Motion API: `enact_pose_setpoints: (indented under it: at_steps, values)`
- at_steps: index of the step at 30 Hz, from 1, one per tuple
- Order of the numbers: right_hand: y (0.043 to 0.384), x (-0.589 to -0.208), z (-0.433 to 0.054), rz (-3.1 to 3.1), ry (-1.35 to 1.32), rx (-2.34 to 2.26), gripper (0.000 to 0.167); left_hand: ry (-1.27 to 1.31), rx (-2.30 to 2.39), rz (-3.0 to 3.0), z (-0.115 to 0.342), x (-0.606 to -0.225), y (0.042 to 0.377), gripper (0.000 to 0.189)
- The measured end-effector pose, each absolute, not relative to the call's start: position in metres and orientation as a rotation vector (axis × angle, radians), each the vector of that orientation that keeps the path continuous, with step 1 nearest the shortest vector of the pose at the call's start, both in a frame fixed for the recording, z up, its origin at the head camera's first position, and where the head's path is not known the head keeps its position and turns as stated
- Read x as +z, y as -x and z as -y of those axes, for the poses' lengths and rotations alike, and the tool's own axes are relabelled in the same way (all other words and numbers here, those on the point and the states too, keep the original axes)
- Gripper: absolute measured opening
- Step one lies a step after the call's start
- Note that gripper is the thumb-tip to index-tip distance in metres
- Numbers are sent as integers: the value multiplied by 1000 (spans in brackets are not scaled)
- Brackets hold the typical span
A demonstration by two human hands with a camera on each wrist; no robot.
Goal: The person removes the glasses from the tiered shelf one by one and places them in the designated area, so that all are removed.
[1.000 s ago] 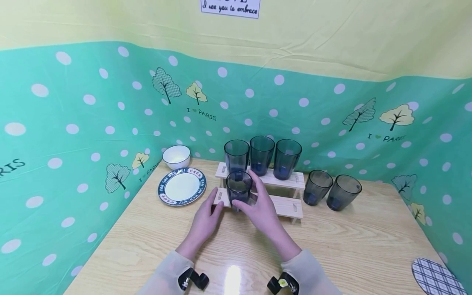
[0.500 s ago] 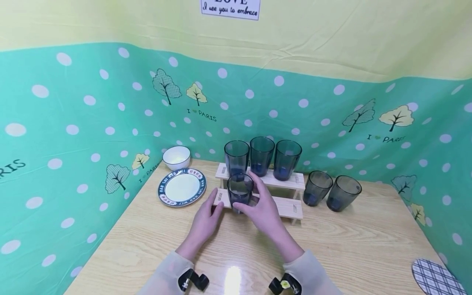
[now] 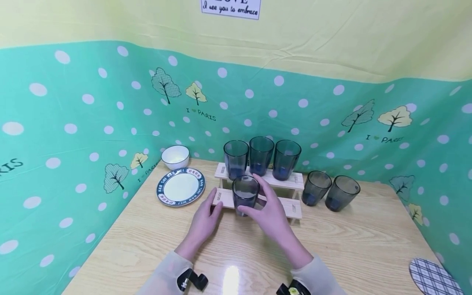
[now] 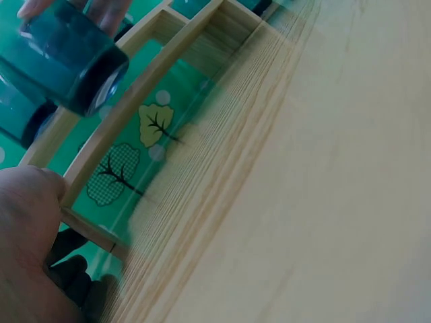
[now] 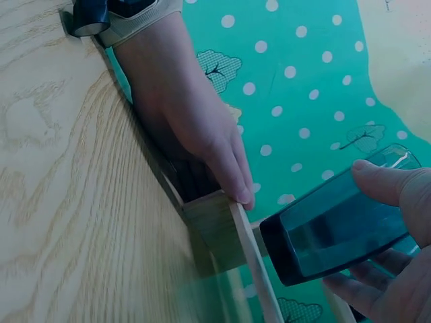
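Note:
In the head view my right hand (image 3: 268,209) grips a dark tinted glass tumbler (image 3: 243,197) over the lower tier of a two-tier wooden rack (image 3: 289,207). The tumbler (image 5: 330,229) lies between thumb and fingers in the right wrist view, its base close to the board; whether it touches is hard to tell. My left hand (image 3: 205,214) holds the left end of the lower tier, thumb at the front. Part of its fingers is hidden behind the rack's end in the left wrist view. Three similar tumblers (image 3: 261,157) stand upright on the upper tier.
Right of the rack, two more tinted tumblers (image 3: 316,189) stand on the wooden table (image 3: 350,246). To its left are a blue-rimmed plate (image 3: 180,186) and a white bowl (image 3: 175,158). A plaid round mat (image 3: 434,277) lies at the right edge. A patterned cloth (image 3: 309,119) hangs behind.
My right hand has moved the tumbler a little to the right and toward me along the lower tier. My left hand has stayed at the rack's left end.

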State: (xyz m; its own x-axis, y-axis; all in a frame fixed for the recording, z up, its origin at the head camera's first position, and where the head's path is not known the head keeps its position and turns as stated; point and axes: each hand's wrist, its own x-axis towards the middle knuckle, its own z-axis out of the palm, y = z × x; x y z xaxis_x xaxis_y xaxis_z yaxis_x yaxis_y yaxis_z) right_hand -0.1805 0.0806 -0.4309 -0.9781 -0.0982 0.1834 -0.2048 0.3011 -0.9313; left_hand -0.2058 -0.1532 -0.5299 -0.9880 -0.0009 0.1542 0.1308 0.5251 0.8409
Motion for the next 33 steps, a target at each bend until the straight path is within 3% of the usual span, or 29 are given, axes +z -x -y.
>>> enact_pose_setpoints:
  at_steps: [33]
  values:
    - [139, -400, -236, 2573, -26, 1496, 112, 134, -1451, 2627, 154, -532, 206, 67]
